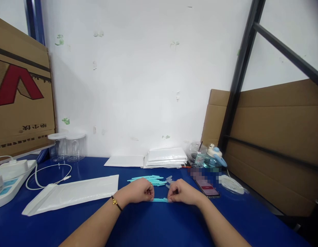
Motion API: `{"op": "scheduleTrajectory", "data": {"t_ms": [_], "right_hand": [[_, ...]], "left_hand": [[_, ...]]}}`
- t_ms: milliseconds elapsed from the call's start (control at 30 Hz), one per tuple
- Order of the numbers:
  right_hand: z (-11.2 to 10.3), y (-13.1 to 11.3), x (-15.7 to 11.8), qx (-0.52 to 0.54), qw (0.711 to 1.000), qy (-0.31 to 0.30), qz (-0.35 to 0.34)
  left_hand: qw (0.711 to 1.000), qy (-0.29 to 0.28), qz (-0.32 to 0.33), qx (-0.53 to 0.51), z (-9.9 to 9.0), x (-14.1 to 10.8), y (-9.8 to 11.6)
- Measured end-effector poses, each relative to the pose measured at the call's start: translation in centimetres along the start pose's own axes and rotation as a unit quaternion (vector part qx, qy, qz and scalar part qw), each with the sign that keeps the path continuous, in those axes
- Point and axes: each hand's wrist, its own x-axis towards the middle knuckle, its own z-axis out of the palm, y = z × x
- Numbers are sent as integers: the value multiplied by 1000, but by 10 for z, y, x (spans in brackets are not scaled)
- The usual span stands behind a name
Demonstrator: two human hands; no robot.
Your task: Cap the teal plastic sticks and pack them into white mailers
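Observation:
A thin turquoise stick [160, 200] lies level between my two hands, low in the middle of the view. My left hand [143, 190] pinches its left end, and my right hand [181, 192] pinches its right end. Just beyond my hands, a loose pile of similar turquoise sticks [151, 179] rests on the blue table [159, 230]. Several small translucent pieces [169, 179] lie at the right side of that pile. The fingertips partly hide both ends of the held stick.
A white padded envelope [76, 192] lies at left, near a white cable [49, 167] and power strip [16, 187]. Two clear jars [76, 149] and stacked white envelopes [165, 157] stand along the wall. At right are a phone [206, 185] and a blue-lidded bottle [213, 157].

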Motion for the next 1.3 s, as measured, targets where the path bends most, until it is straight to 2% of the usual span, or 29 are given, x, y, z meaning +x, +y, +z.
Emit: {"op": "scheduleTrajectory", "data": {"t_ms": [67, 167, 233, 300, 400, 600, 733, 833, 967, 1067, 1300], "right_hand": [[-9, 2, -4, 13, 1000, 29, -1], [-29, 16, -13, -7, 985, 168, 35], [-41, 31, -18, -59, 967, 234, 86], [-47, 46, -22, -102, 963, 221, 113], [-45, 58, -22, -129, 968, 164, 137], [-35, 62, -17, -89, 970, 128, 186], [-35, 65, -18, -81, 972, 124, 183], [-37, 58, -19, -46, 974, 146, 166], [-37, 35, -15, 90, 973, 203, 63], [-33, 21, -9, 182, 966, 183, 21], [-23, 7, -6, 164, 971, 172, 26]], "left_hand": [[999, 33, -4, 4, -1, 1, -4], [987, 153, -20, 46, -4, 5, -18], [978, 193, -34, 76, -4, 7, -29], [976, 189, -44, 97, -4, 9, -38], [975, 179, -44, 125, -2, 12, -42], [968, 180, -44, 168, -4, 13, -28], [970, 209, -41, 116, -8, 8, -21], [975, 219, -25, 39, -9, 5, -17], [978, 207, -11, -13, -9, 4, -11], [976, 215, 0, -23, -9, 5, -10], [979, 203, -19, -26, -8, 5, -11]]}}
